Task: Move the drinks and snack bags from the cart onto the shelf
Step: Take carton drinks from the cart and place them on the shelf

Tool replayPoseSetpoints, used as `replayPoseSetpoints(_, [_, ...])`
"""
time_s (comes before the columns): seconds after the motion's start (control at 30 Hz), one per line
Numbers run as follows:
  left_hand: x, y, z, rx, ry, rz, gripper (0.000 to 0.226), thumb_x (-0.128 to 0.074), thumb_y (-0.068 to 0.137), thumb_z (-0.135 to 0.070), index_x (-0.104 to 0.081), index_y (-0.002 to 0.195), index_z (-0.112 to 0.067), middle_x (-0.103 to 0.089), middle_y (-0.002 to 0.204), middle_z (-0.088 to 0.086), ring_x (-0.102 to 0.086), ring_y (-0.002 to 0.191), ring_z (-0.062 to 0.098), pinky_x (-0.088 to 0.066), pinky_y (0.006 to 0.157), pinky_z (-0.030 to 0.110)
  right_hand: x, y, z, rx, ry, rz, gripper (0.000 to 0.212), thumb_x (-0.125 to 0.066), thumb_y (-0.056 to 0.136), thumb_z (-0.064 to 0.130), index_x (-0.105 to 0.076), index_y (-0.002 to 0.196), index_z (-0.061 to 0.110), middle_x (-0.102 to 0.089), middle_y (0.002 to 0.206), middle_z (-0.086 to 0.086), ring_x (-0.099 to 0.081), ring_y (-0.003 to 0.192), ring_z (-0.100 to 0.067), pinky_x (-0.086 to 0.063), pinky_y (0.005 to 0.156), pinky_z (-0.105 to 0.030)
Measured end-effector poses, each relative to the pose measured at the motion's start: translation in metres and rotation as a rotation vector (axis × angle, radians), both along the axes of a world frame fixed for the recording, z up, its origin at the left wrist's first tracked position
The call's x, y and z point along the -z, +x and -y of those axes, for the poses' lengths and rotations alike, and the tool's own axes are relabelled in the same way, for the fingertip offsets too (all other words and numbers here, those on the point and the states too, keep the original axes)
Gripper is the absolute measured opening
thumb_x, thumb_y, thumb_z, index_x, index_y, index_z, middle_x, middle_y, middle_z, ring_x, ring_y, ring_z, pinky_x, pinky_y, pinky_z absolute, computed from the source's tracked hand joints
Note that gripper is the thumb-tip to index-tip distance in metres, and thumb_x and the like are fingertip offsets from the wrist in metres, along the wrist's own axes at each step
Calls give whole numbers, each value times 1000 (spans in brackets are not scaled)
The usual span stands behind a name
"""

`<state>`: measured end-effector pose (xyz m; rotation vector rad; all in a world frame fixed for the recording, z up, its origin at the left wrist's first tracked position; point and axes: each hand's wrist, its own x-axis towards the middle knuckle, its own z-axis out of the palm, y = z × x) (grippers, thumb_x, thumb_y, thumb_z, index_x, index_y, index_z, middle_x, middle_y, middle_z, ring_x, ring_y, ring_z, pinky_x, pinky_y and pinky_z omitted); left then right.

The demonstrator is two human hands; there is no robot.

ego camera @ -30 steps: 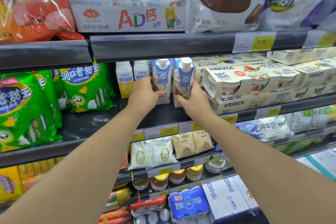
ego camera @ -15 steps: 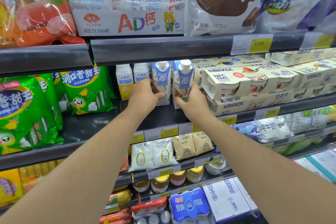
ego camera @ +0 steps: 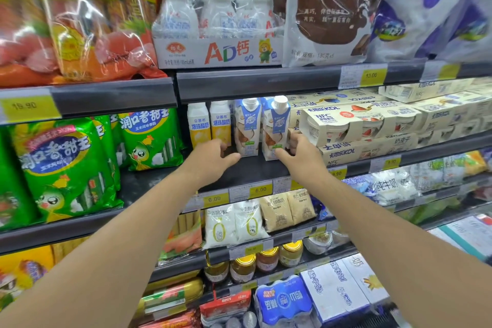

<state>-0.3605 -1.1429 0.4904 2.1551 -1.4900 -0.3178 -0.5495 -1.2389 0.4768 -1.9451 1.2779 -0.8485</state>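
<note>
On the dark middle shelf (ego camera: 247,168), two blue-and-white drink cartons are standing upright side by side: left carton (ego camera: 247,128), right carton (ego camera: 275,129). Left hand (ego camera: 213,157) is hovering loose-fingered, gripping nothing; right hand (ego camera: 302,153) is touching the right carton's base, fingers spread.

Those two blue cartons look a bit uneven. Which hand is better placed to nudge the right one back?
The right hand: its fingers already touch the right blue carton at its base. The left hand sits below the left blue carton.
</note>
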Motion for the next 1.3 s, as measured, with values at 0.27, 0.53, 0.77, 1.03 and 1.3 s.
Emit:
replayPoseSetpoints(0.27, [-6,0,-41,19,112,128,60,-53,96,-49,-45,142,-12,-52,142,6,-52,125,25,-45,100,36,-20,-19,-39,-124,-210,-477,46,-56,95,39,-55,134,14,-57,129,-6,-54,117,-24,-46,101,-40])
replayPoseSetpoints(0.53, [-11,-1,-123,-150,169,256,65,-50,95,-54,-42,144,-13,-53,140,10,-53,124,30,-47,101,46,-22,-4,-85,-412,-343,-605,49,-54,96,32,-46,142,15,-46,143,-7,-43,133,-25,-38,110,-42])
replayPoseSetpoints(0.77, [0,-11,-256,-387,241,219,65,-52,95,-51,-43,145,-11,-48,145,12,-47,131,31,-41,107,45,-1,39,-170,-716,-404,-540,46,-55,96,34,-52,137,13,-52,135,-9,-50,125,-28,-43,102,-41])
replayPoseSetpoints(1.03, [13,19,-465,-763,249,62,65,-53,96,-49,-42,145,-8,-45,149,11,-47,133,30,-42,107,47,13,128,-327,-1067,-493,-495,46,-58,95,35,-55,133,9,-59,132,-13,-54,122,-31,-48,99,-40])
replayPoseSetpoints(1.3, [49,58,-704,-1060,264,5,51,-56,93,-48,-57,130,-14,-62,127,10,-57,118,30,-44,97,38,41,248,-532,-1363,-614,-506,43,-56,96,33,-60,125,2,-57,132,-17,-51,121,-33,-45,94,-40])
